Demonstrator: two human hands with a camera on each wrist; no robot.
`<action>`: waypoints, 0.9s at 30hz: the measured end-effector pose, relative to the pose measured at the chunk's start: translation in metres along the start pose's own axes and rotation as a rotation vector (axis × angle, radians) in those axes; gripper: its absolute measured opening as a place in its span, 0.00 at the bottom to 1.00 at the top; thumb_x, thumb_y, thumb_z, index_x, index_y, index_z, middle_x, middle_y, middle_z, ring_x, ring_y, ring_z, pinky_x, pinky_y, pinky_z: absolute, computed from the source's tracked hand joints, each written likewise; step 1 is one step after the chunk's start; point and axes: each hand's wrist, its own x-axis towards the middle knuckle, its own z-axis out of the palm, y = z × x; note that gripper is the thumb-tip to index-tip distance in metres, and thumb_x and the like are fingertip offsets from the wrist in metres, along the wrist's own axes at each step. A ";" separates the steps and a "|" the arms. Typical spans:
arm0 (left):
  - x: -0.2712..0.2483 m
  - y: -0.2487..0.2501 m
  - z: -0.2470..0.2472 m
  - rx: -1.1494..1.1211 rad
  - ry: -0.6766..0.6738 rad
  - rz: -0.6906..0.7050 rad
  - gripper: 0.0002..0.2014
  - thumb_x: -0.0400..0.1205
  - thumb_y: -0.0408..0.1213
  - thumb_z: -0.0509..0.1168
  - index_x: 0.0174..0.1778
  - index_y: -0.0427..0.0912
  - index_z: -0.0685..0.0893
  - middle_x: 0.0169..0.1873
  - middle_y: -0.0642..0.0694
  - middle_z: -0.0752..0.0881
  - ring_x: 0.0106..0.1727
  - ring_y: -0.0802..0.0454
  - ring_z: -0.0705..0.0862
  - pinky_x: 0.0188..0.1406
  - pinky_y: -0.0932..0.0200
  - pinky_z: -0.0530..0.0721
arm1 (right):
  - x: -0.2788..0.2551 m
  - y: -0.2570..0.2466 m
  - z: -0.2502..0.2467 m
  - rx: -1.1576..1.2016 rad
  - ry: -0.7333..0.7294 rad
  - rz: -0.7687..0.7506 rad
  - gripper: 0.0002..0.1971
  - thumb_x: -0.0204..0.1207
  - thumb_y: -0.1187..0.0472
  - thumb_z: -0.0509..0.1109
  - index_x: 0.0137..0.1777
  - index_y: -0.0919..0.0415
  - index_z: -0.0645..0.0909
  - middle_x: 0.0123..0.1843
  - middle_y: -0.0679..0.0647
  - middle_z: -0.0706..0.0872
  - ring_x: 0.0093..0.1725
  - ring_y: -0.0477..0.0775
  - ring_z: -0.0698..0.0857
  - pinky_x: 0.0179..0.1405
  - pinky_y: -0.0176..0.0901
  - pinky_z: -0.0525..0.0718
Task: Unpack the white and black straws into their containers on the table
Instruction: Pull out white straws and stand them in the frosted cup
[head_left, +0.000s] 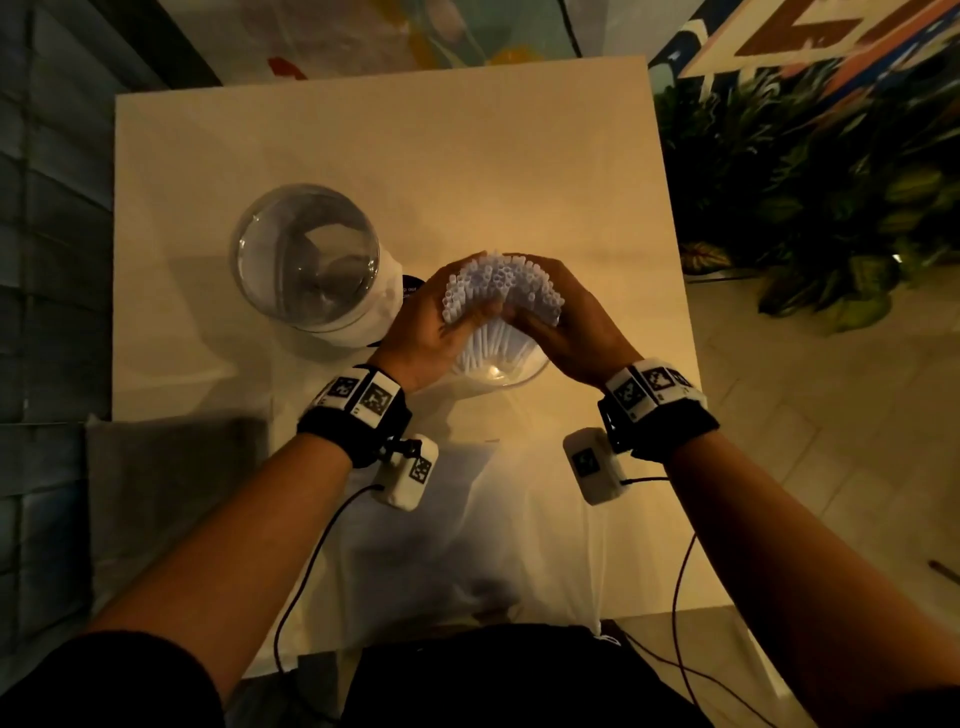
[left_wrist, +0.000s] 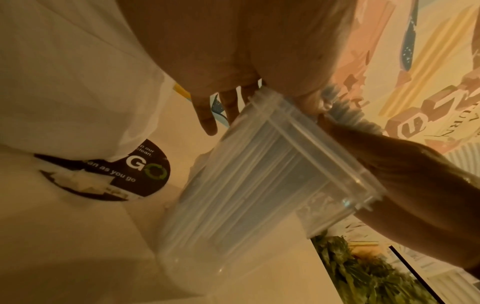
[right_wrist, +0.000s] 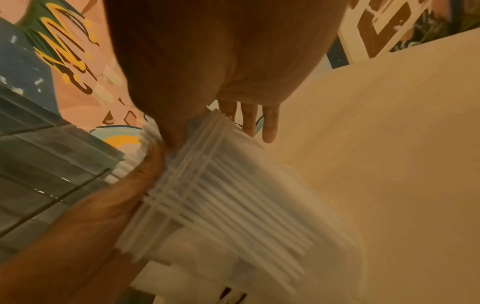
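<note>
White straws (head_left: 501, 288) are being held as one upright bundle in a clear cup (head_left: 501, 371) near the table (head_left: 467, 156) middle, tops fanned above its rim. The bundle is being grasped by the left hand (head_left: 431, 325) and right hand (head_left: 563, 322), fingers curled round it. A second clear jar (head_left: 306, 257) is being left just beside, on white wrapping (left_wrist: 64, 72).

I see white straws (head_left: 501, 291) standing in a clear, colourless container (left_wrist: 259, 185). The bench (head_left: 363, 145) under them reads cream in the warm yellowish light. On the left, a second clear container (head_left: 306, 260) rests on white plastic wrapping (head_left: 384, 296), beside a black round label (left_wrist: 137, 166) with white lettering and a green ring symbol. My wrist bands (head_left: 353, 415) are black, carrying white blocks with black-and-white square markers. On the far right, the plant (head_left: 831, 208) is dark green.
</note>
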 end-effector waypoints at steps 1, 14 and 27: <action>0.000 -0.002 -0.001 0.002 -0.004 -0.024 0.32 0.82 0.49 0.70 0.80 0.42 0.71 0.71 0.48 0.82 0.68 0.63 0.80 0.66 0.72 0.77 | -0.001 -0.001 -0.002 -0.003 0.003 0.029 0.30 0.79 0.51 0.74 0.78 0.58 0.70 0.76 0.55 0.76 0.74 0.52 0.76 0.73 0.54 0.78; -0.116 -0.023 -0.018 -0.002 0.084 -0.122 0.43 0.75 0.58 0.75 0.84 0.53 0.64 0.79 0.57 0.72 0.77 0.65 0.72 0.74 0.65 0.72 | -0.125 -0.003 -0.033 0.033 0.306 0.333 0.14 0.81 0.51 0.71 0.63 0.54 0.81 0.53 0.49 0.89 0.51 0.48 0.89 0.53 0.52 0.89; -0.198 -0.139 -0.003 0.813 -0.388 -0.229 0.65 0.67 0.70 0.73 0.86 0.57 0.34 0.84 0.56 0.31 0.86 0.51 0.31 0.86 0.39 0.37 | -0.191 0.027 0.062 -0.130 -0.251 0.489 0.14 0.81 0.57 0.72 0.65 0.54 0.84 0.61 0.46 0.87 0.55 0.38 0.85 0.55 0.28 0.80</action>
